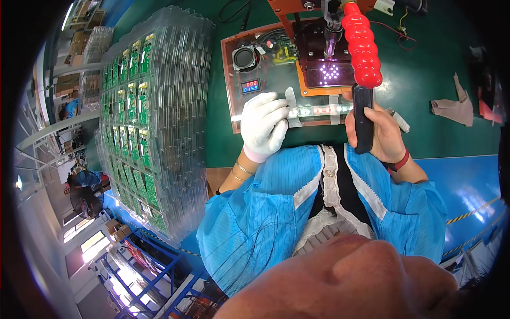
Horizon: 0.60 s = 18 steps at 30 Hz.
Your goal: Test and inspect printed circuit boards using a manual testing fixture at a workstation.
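My left hand (264,126), in a white glove, rests at the front of a clear-topped test box (229,69). Its fingers are loosely bent and somewhat apart, with nothing seen in them, beside a lit strip (313,110) taped to the box. My bare right hand (387,133) is closed round a slim black remote control (363,119), held upright at the strip's right end. Just above the remote hangs the red ribbed handle (362,45) of a clamp. Purple-white lights (329,72) glow on the fixture plate behind.
Tall stacks of clear plastic trays (180,106) with green circuit boards (143,101) stand at the left. The box also holds a round speaker (245,58) and a small digital meter (250,86). A beige cloth piece (454,106) lies on the green table (419,69) to the right.
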Available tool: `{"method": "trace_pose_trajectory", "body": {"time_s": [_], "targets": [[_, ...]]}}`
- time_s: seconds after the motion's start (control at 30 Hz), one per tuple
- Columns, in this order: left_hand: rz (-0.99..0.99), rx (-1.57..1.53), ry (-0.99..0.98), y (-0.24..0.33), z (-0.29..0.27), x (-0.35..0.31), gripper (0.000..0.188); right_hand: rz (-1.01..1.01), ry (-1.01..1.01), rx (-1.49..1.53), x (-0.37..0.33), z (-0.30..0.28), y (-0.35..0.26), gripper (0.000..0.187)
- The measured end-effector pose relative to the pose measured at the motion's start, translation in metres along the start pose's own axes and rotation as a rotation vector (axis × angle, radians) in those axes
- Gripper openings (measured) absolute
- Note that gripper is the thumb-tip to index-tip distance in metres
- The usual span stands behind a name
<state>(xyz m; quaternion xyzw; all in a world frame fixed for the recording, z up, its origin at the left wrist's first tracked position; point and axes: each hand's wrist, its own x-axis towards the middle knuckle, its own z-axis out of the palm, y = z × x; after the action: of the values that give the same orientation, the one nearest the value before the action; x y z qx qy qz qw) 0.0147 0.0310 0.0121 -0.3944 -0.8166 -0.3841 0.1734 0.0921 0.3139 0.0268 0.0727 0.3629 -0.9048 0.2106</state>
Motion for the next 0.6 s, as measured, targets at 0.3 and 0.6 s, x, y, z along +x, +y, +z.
{"method": "trace_pose_trajectory", "body": {"time_s": [0.3, 0.6], "targets": [[0.014, 0.02, -0.016, -0.0012, 0.0003, 0.0008, 0.02, -0.056, -0.019, -0.058, -0.0007, -0.0023, 0.0012, 0.049], [0.02, 0.016, -0.019, -0.0021, 0.0009, 0.0012, 0.019, -0.046, -0.002, -0.028, -0.0007, -0.0028, 0.0014, 0.049]]}}
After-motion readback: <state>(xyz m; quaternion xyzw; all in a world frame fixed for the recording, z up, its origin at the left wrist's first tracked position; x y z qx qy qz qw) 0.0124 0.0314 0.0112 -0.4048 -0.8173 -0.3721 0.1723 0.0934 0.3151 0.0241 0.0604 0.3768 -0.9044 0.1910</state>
